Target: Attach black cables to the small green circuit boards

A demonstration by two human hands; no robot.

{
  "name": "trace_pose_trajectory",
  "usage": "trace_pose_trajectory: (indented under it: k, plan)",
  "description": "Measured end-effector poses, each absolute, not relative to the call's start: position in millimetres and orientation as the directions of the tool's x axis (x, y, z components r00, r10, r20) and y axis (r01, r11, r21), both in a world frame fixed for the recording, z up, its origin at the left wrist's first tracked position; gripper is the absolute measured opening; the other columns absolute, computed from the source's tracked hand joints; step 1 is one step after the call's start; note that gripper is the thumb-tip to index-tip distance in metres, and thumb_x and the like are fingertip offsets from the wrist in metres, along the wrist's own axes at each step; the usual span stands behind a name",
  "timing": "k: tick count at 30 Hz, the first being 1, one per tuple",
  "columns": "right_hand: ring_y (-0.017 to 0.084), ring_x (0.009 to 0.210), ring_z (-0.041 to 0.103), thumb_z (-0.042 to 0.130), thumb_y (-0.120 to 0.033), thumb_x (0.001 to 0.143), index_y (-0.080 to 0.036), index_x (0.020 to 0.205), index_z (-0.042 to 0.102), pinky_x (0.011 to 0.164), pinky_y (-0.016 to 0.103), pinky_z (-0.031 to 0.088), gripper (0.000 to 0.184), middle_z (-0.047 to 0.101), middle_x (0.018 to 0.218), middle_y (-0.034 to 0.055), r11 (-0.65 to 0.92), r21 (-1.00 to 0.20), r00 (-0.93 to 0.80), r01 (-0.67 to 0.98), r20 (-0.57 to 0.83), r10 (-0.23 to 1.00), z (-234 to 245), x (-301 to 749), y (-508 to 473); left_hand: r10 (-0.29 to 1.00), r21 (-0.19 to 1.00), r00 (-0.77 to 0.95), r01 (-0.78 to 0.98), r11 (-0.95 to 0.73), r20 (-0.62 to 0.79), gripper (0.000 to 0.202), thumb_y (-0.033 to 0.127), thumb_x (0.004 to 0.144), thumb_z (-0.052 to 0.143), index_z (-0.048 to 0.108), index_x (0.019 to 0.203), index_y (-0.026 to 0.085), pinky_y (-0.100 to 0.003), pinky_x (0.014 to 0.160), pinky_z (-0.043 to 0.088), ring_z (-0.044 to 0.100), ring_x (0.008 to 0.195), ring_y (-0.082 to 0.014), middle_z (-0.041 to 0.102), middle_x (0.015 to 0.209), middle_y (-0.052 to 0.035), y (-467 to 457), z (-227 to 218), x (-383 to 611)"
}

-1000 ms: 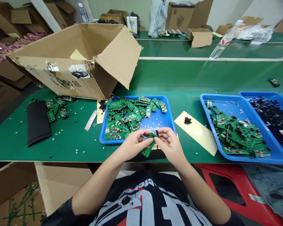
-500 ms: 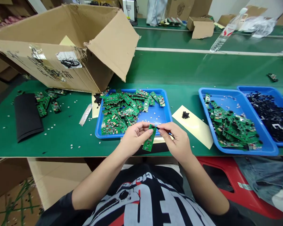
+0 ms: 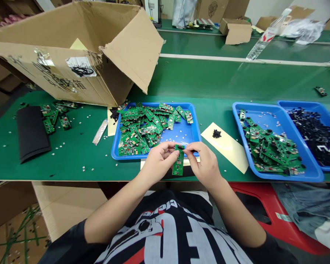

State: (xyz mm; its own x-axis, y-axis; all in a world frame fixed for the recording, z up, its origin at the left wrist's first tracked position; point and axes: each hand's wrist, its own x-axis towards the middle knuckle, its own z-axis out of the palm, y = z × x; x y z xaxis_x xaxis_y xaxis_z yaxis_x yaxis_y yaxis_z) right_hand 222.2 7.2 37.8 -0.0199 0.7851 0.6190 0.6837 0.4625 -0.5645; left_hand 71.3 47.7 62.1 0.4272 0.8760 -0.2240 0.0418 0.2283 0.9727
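My left hand (image 3: 162,157) grips a narrow green circuit board (image 3: 178,165) between thumb and fingers, upright in front of my chest at the front edge of a blue tray. A small black part (image 3: 179,146) shows at the board's top end. My right hand (image 3: 204,160) is closed in a pinch by the board's upper right corner; what its fingertips hold is hidden. Just beyond my hands, the blue tray (image 3: 197,128) carries a heap of similar green boards (image 3: 139,126), with small white bits scattered on its bare part.
At right, one blue tray (image 3: 277,178) has boards with black parts; another holds black pieces (image 3: 313,135). A yellow sheet (image 3: 231,154) bears a black clump (image 3: 216,134). A large cardboard box (image 3: 55,73), black foam sheet (image 3: 33,134) and loose boards lie left. A bottle (image 3: 264,40) stands behind.
The board has turned more upright between my hands. A thin black piece that showed by my right fingers is now mostly out of sight. The trays keep their places.
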Motion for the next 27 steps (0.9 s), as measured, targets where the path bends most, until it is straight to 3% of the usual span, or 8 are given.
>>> trace_pose_trajectory:
  k: [10, 27]
  plan:
    - [0.017, 0.074, 0.06, 0.048, -0.012, 0.09, -0.022, 0.088, 0.053, 0.067, 0.033, 0.051, 0.011, 0.061, 0.078, 0.0037, 0.489, -0.541, -0.044, 0.684, 0.639, 0.768, 38, 223, 7, 0.886, 0.981, 0.423, 0.077, 0.176, -0.192, 0.019, 0.025, 0.076, 0.059, 0.057, 0.092, 0.015, -0.018, 0.046, 0.043, 0.054, 0.056, -0.0082, 0.056, 0.073, 0.0007, 46, 60, 76]
    - [0.018, 0.072, 0.06, 0.052, -0.008, 0.086, -0.022, 0.095, 0.054, 0.064, 0.033, 0.051, 0.017, 0.064, 0.08, 0.0055, 0.489, -0.368, -0.1, 0.791, 0.71, 0.697, 42, 217, 4, 0.921, 0.987, 0.356, 0.03, 0.158, -0.159, 0.012, 0.023, 0.076, 0.057, 0.053, 0.086, 0.017, -0.019, 0.05, 0.041, 0.051, 0.056, -0.0086, 0.055, 0.067, 0.003, 38, 60, 86]
